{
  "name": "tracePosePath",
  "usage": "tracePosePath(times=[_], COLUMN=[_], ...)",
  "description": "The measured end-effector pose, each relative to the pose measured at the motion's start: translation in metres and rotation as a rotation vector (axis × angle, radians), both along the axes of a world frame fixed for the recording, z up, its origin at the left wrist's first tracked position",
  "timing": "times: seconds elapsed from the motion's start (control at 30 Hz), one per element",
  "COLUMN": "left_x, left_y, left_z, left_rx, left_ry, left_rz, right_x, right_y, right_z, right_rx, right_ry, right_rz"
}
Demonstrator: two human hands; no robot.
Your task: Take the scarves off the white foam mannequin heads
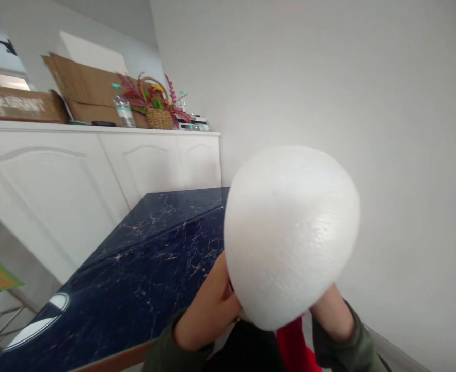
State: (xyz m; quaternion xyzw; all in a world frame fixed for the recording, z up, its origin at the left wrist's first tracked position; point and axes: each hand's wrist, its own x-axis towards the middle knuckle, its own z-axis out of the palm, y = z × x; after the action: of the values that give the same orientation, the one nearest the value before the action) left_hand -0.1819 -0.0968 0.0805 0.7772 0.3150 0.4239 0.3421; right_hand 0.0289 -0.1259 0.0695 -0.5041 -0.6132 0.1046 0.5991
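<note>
- Far left, on top of the white cabinet [96, 170], we see flattened cardboard boxes [84, 90] leaning against the wall.
- Beside the cardboard stands a clear water bottle [123, 107] with a pale green cap, and just right of it a wicker basket [158, 114] filled with red and yellow flowers.
- Below the cabinet we look down on a dark blue marble-patterned table [142, 268], running from the lower left toward the wall.
- Our left hand [208, 310] rises at the table's near edge, its fingers bent against the lower left side of the white balloon [292, 235]; how tightly they close we cannot tell.
- The balloon, inflated and faintly ridged, fills the middle of the view, held up close in front of us, between both hands and above the table's right end.
- A piece of red material [295, 346] hangs under the balloon, between the two wrists.
- Our right hand [330, 312] presses the balloon's lower right side; its fingers are hidden behind the balloon, so we cannot tell how they stand.
</note>
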Motion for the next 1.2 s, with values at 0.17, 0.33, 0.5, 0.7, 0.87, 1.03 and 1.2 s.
tracePosePath(times=[0.17,0.33,0.5,0.7,0.87,1.03,1.2], left_x=[-0.07,-0.109,-0.123,-0.131,-0.135,-0.104,-0.057], left_y=[0.049,0.109,0.143,0.162,0.128,0.068,0.071], left_z=[-0.008,-0.034,-0.072,-0.099,-0.098,-0.094,-0.085], left_rx=[-0.055,-0.065,-0.104,-0.187,0.001,0.162,0.45], left_ry=[-0.112,-0.199,-0.255,-0.39,-0.139,0.26,0.684], left_rz=[0.202,0.276,0.343,0.394,0.614,0.744,0.386], right_x=[-0.084,-0.138,-0.158,-0.16,-0.152,-0.146,-0.142], right_y=[0.084,0.17,0.209,0.213,0.206,0.212,0.22], right_z=[0.005,-0.034,-0.067,-0.083,-0.1,-0.102,-0.091], right_rx=[-0.101,-0.275,-0.347,-0.431,-0.645,-0.873,-1.007], right_ry=[-0.105,-0.111,-0.103,-0.114,-0.131,-0.167,-0.17], right_rz=[0.328,0.41,0.432,0.387,0.269,0.386,0.495])
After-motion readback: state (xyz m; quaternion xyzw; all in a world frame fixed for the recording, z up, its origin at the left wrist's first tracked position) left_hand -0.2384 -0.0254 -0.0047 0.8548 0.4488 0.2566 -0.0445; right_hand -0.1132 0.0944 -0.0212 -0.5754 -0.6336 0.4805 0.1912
